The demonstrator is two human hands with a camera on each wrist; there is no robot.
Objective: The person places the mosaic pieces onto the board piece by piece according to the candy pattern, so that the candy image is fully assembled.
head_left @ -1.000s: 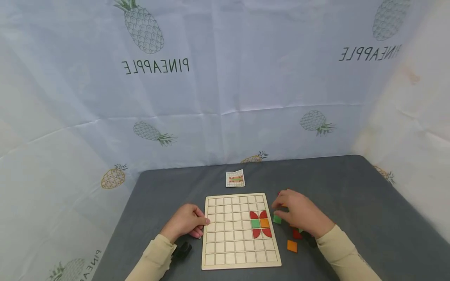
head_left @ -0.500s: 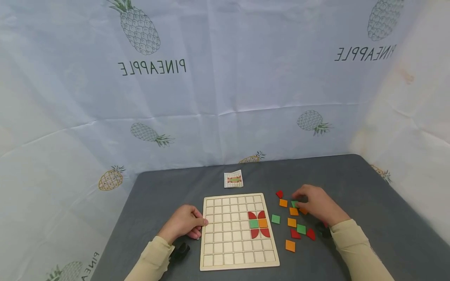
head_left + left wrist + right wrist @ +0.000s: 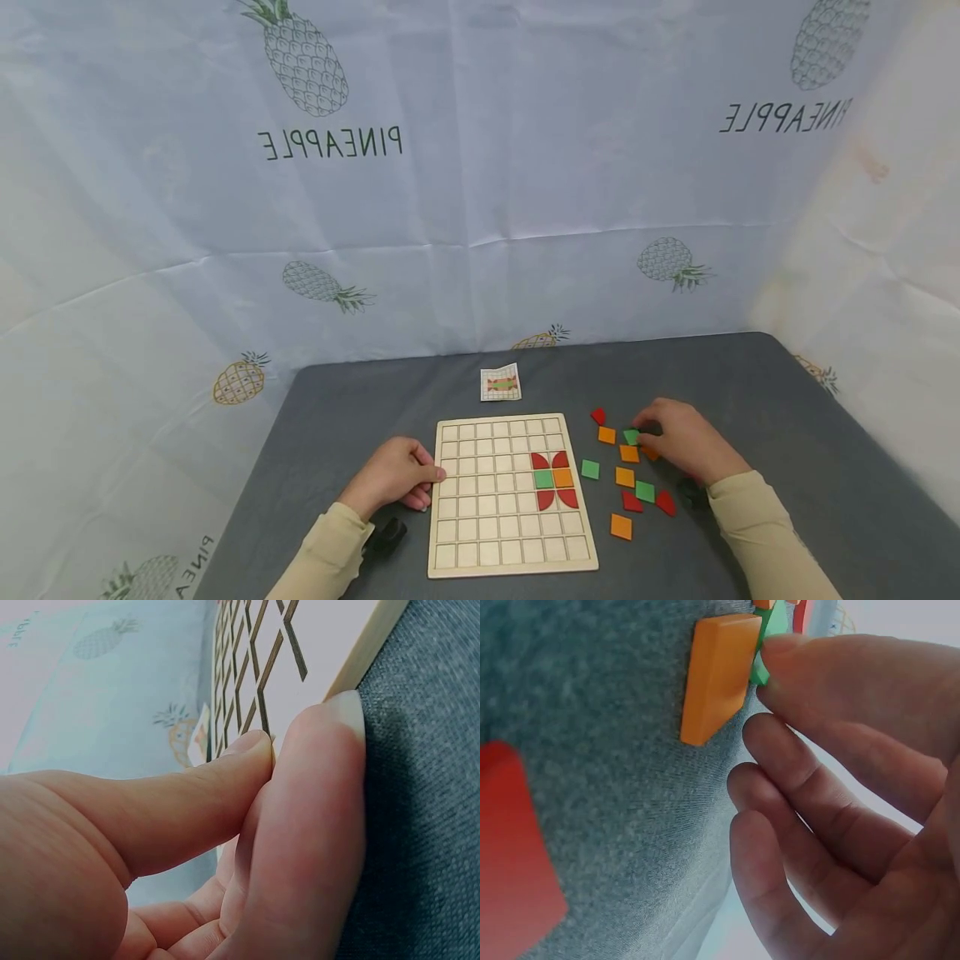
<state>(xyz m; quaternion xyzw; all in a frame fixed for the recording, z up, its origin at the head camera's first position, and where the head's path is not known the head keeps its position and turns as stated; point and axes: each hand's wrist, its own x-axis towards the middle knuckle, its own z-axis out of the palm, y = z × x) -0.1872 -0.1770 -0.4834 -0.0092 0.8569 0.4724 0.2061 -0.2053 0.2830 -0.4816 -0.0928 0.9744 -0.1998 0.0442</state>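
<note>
My left hand [image 3: 393,477] pinches the left edge of a pale wooden grid board [image 3: 480,530]; in the left wrist view thumb and index finger meet at the board's corner side [image 3: 334,645]. Red quarter-round pieces [image 3: 546,500], a green square [image 3: 543,479] and an orange square [image 3: 562,477] sit in its right-hand cells. Off to the right, my right hand [image 3: 686,437] has thumb and index finger at a green square tile [image 3: 631,437], pinching its edge. That tile is partly covered by the fingertips in the right wrist view, beside an orange tile [image 3: 720,675].
Several loose orange, green and red pieces lie between the board and my right hand, among them an orange square [image 3: 621,527] and a red piece [image 3: 664,502]. A pattern card [image 3: 500,384] lies behind the board on the dark table [image 3: 360,400]. Pineapple-print cloth [image 3: 480,183] hangs around.
My right hand has moved right, from beside the board to the green tile farther out, uncovering several loose pieces. The left hand stays at the board's edge.
</note>
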